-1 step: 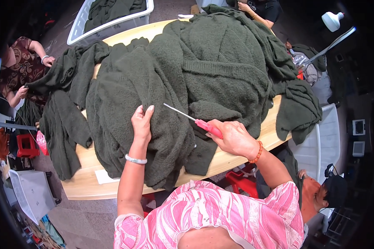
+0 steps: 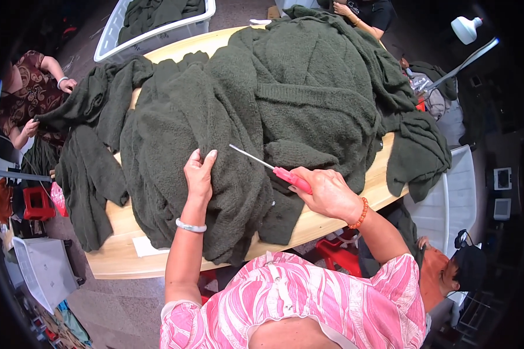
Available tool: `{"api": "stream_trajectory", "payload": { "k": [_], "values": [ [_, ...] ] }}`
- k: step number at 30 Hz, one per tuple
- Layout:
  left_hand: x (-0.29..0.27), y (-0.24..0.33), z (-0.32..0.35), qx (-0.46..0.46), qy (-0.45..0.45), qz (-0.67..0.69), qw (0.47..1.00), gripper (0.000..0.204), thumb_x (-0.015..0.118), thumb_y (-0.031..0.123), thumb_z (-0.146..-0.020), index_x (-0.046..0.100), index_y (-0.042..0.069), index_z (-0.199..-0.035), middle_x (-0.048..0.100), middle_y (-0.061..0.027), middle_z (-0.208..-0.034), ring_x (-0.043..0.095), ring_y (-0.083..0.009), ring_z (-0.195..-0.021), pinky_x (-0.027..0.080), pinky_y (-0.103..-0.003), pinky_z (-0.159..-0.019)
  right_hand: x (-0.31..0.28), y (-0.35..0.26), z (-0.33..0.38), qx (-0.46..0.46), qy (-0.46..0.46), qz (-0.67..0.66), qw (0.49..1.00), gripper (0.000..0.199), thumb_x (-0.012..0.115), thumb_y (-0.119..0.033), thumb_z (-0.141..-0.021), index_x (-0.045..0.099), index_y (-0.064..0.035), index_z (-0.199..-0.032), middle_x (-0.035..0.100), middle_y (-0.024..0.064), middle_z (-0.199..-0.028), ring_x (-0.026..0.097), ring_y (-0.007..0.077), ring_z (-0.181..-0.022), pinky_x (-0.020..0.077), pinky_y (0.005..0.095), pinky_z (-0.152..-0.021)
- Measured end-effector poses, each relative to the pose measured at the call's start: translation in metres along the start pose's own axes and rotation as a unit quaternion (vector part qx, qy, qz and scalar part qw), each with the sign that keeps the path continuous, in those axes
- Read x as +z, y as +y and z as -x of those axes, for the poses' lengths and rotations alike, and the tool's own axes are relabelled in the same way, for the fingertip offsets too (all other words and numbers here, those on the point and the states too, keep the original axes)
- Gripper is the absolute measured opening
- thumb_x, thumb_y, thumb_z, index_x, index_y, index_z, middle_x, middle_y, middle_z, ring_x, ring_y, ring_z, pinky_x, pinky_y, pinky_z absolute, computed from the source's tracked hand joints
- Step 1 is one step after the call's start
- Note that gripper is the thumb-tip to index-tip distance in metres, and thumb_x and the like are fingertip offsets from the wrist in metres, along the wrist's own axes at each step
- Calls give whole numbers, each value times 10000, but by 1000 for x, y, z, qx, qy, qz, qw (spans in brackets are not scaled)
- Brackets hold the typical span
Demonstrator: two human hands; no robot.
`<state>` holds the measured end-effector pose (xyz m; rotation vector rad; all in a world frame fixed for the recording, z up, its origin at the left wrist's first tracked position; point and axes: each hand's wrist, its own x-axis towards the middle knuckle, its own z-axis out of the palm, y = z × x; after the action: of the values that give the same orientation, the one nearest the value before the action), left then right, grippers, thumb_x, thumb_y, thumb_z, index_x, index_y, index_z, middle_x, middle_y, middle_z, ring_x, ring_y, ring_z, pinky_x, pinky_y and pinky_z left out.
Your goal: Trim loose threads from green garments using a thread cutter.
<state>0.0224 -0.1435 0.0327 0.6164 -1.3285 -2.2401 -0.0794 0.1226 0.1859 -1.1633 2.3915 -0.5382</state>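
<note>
A heap of dark green fuzzy knitted garments point(image 2: 285, 99) covers most of a light wooden table point(image 2: 125, 256). My left hand point(image 2: 199, 174) lies flat on the nearest garment, fingers pressed into the fabric. My right hand point(image 2: 326, 192) grips the pink handle of a thin metal pointed tool point(image 2: 273, 168), whose shaft points up and left toward my left hand. The tool's tip hovers just above the knit, right of my left fingers. I wear a pale bangle on the left wrist and an orange bead bracelet on the right.
A white bin point(image 2: 157, 35) with more green garments stands at the far left. A person in a patterned top point(image 2: 23, 99) sits at the left, another at the far side point(image 2: 367, 11), one low at the right point(image 2: 448, 273). A white lamp point(image 2: 466, 29) stands at the right.
</note>
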Motion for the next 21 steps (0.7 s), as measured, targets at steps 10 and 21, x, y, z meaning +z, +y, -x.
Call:
{"api": "stream_trajectory", "payload": {
  "k": [10, 21],
  "values": [
    [16, 2, 31, 150, 94, -150, 973, 433, 769, 23, -806, 586, -2, -1197, 657, -44, -1109, 603, -125, -973, 483, -277, -886, 8, -12, 9, -62, 2, 5, 998, 214, 616, -162, -875, 595, -84, -1073, 665, 201, -775, 665, 388, -790, 517, 491, -701],
    [5, -13, 52, 153, 125, -221, 955, 246, 719, 7, -800, 620, -17, -1024, 669, -28, -953, 587, -119, -866, 482, -282, -819, 6, -16, 39, -38, -77, 68, 994, 249, 627, -268, -902, 621, -71, -1055, 653, 194, -729, 652, 397, -752, 498, 488, -679]
  ]
}}
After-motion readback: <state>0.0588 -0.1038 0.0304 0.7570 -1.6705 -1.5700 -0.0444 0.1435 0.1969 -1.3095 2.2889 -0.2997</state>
